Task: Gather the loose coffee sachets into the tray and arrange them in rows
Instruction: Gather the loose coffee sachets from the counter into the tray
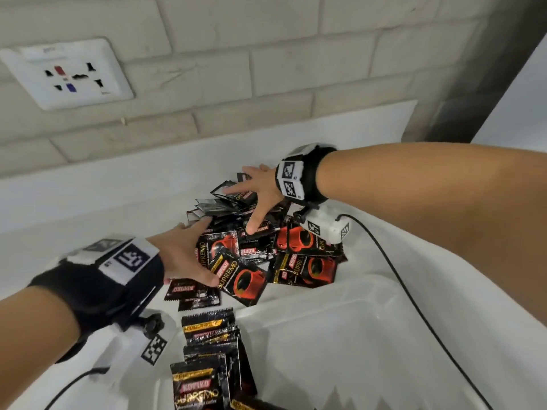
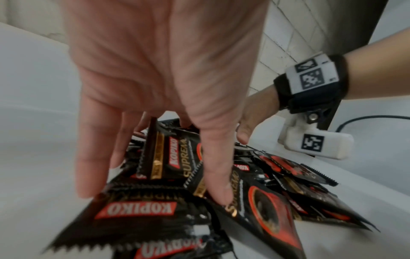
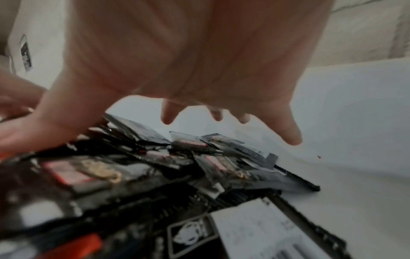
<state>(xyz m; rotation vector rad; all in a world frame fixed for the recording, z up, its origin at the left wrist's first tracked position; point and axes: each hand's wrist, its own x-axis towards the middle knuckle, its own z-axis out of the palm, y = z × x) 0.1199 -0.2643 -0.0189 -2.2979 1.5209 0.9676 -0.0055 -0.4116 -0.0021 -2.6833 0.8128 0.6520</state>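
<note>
A heap of loose black-and-red Kopiko Supremo coffee sachets (image 1: 266, 241) is lying on the white counter (image 1: 88, 196) at the centre of the head view, just beyond the far rim of the translucent white tray (image 1: 340, 335), which is filling the lower right of that frame. Inside the tray, at the lower centre, a row of sachets (image 1: 210, 359) is standing overlapped along its left side.

The left hand (image 1: 183, 250) is reaching in from the lower left, fingers straight and spread, with the thumb lying on one sachet with a red cup print (image 1: 242, 279) at the heap's near edge. In the left wrist view the left hand (image 2: 159, 87) is showing its fingertips (image 2: 218, 192) touching the packets while gripping none.

The right hand (image 1: 257, 196) is coming in from the right of the frame, fingers splayed wide and pressing down on the top of the heap. In the right wrist view the right hand (image 3: 188, 61) is blurred, its fingers spread above the far end of the pile.

Both wrists are wearing black straps with marker tags (image 1: 291, 180). A white wall socket (image 1: 68, 74) is sitting on the brick wall at the upper left, and a black cable (image 1: 414, 306) is trailing across the tray at the right.
</note>
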